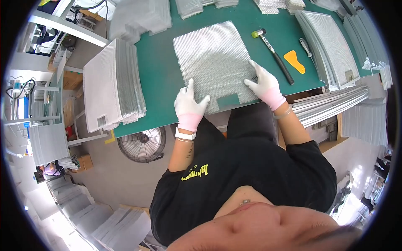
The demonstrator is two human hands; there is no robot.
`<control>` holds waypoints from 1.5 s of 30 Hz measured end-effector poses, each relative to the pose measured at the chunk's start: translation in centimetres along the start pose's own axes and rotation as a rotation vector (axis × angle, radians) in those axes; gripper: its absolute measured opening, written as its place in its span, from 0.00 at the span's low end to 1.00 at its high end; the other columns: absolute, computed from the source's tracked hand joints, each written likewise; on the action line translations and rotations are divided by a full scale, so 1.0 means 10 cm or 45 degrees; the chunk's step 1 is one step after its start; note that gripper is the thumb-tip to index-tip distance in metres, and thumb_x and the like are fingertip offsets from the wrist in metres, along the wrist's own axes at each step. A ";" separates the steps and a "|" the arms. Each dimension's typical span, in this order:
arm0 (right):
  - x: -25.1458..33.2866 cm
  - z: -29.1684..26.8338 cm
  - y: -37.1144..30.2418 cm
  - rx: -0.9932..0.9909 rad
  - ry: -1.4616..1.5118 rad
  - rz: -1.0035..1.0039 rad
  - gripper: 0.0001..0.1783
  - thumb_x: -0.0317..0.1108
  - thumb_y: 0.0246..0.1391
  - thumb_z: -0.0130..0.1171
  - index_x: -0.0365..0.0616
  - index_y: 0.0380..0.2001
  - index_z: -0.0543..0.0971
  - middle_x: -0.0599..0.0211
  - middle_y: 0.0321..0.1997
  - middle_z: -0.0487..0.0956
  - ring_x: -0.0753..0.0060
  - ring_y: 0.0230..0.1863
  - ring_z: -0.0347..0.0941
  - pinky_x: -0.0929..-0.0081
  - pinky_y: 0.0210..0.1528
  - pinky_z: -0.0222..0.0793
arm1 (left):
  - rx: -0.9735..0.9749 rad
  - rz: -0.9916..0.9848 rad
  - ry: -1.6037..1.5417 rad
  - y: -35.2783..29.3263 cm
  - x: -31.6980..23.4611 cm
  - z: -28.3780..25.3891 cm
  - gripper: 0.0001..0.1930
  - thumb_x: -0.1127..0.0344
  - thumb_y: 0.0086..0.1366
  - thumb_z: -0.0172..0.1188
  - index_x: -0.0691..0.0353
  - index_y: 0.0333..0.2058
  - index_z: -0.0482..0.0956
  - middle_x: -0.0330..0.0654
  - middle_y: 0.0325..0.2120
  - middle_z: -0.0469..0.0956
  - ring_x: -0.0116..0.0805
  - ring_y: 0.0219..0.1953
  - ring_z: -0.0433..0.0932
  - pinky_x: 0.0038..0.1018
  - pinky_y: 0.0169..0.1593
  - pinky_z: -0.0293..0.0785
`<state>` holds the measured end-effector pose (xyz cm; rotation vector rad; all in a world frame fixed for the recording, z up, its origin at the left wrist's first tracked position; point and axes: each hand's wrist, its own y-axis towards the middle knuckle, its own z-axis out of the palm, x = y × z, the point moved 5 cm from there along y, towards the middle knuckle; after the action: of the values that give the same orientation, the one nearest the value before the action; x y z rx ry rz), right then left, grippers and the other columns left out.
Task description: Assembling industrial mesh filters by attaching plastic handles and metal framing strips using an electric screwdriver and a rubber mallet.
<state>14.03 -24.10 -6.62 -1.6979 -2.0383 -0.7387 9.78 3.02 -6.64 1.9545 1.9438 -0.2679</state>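
Observation:
A silvery wire mesh sheet (215, 58) with a rectangular notch in its near edge lies on the green work table (157, 75) in front of me. My left hand (189, 103), in a white glove with a pink cuff, rests at the sheet's near left edge, index finger and thumb spread. At the right edge my right hand (265, 85), gloved alike, touches the mesh with thumb and index finger apart. Neither hand is closed round anything; the fingertips lie flat against the sheet. The outer fingers of both hands are partly hidden.
Right of the sheet lie a hammer (274, 56), a yellow scraper (294, 62) and a grey-handled tool (306, 47). Stacks of mesh panels stand at left (109, 85) and right (331, 48). More mesh (144, 16) lies at the back. A floor fan (143, 144) stands below the table's left.

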 end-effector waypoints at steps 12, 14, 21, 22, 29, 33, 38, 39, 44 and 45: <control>0.02 -0.02 0.02 0.031 -0.025 -0.054 0.33 0.40 0.51 0.64 0.42 0.60 0.70 0.51 0.47 0.77 0.49 0.49 0.75 0.63 0.53 0.71 | 0.037 -0.026 0.044 0.04 0.04 0.04 0.41 0.47 0.51 0.70 0.62 0.61 0.71 0.54 0.43 0.76 0.51 0.45 0.77 0.42 0.50 0.74; 0.02 -0.01 -0.01 0.022 -0.027 -0.090 0.32 0.40 0.52 0.63 0.42 0.60 0.70 0.50 0.47 0.77 0.49 0.49 0.74 0.62 0.53 0.71 | 0.035 -0.029 0.068 0.04 0.04 0.04 0.41 0.46 0.51 0.69 0.61 0.61 0.71 0.55 0.43 0.76 0.51 0.45 0.77 0.41 0.50 0.75; 0.00 -0.02 0.06 0.094 -0.084 -0.068 0.30 0.46 0.54 0.60 0.41 0.57 0.71 0.51 0.45 0.78 0.48 0.47 0.76 0.59 0.50 0.73 | 0.019 -0.021 0.060 0.06 -0.01 0.00 0.41 0.47 0.50 0.70 0.61 0.60 0.71 0.56 0.42 0.75 0.52 0.44 0.77 0.40 0.50 0.74; -0.01 -0.01 0.06 0.163 -0.143 0.003 0.29 0.48 0.53 0.60 0.45 0.56 0.73 0.52 0.44 0.79 0.49 0.46 0.77 0.58 0.48 0.74 | 0.064 -0.099 0.034 0.05 0.00 0.00 0.41 0.47 0.49 0.71 0.58 0.61 0.71 0.57 0.47 0.72 0.54 0.50 0.74 0.41 0.55 0.72; 0.00 -0.29 -0.17 -0.001 -0.179 -0.015 0.33 0.51 0.54 0.59 0.52 0.61 0.71 0.53 0.37 0.76 0.51 0.37 0.77 0.59 0.40 0.74 | 0.113 0.323 0.276 0.20 0.16 0.18 0.38 0.47 0.51 0.69 0.49 0.61 0.71 0.55 0.64 0.62 0.59 0.64 0.60 0.51 0.66 0.54; -0.14 -0.66 -0.89 -0.297 0.248 -0.145 0.30 0.42 0.56 0.58 0.44 0.61 0.70 0.55 0.32 0.73 0.52 0.34 0.74 0.61 0.38 0.71 | 0.114 0.370 0.327 0.28 0.06 0.13 0.33 0.48 0.54 0.66 0.56 0.57 0.74 0.53 0.60 0.67 0.55 0.62 0.63 0.49 0.65 0.55; -1.06 -0.59 -2.13 -0.150 0.306 0.014 0.15 0.38 0.55 0.58 0.46 0.44 0.81 0.58 0.33 0.80 0.54 0.38 0.78 0.62 0.43 0.75 | 0.052 0.394 0.493 0.39 -0.12 0.10 0.22 0.51 0.62 0.60 0.60 0.48 0.79 0.54 0.58 0.69 0.54 0.61 0.64 0.52 0.64 0.57; -1.32 -0.62 -2.41 -0.272 0.299 0.154 0.12 0.38 0.55 0.58 0.46 0.40 0.83 0.58 0.33 0.81 0.54 0.38 0.79 0.63 0.43 0.75 | -0.007 0.383 0.642 0.39 -0.16 0.08 0.23 0.50 0.62 0.59 0.60 0.48 0.80 0.55 0.59 0.67 0.55 0.61 0.64 0.52 0.65 0.56; -2.85 -0.93 -3.67 -0.789 -0.121 0.936 0.12 0.32 0.53 0.58 0.45 0.40 0.81 0.56 0.36 0.81 0.53 0.42 0.78 0.63 0.47 0.74 | -0.066 0.293 0.921 0.36 -0.62 -0.04 0.24 0.49 0.61 0.60 0.62 0.48 0.80 0.51 0.64 0.62 0.54 0.63 0.62 0.53 0.67 0.54; -3.18 -0.97 -3.81 -0.724 -0.067 1.150 0.13 0.31 0.52 0.57 0.45 0.41 0.82 0.56 0.38 0.80 0.53 0.43 0.77 0.63 0.49 0.73 | -0.117 0.292 0.943 0.35 -0.69 -0.06 0.24 0.49 0.61 0.61 0.62 0.48 0.80 0.51 0.64 0.62 0.54 0.64 0.61 0.53 0.67 0.54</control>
<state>-17.52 -59.72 -23.72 -2.6418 -0.8833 -0.9629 12.94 -3.07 -3.02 2.3946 2.0311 0.6884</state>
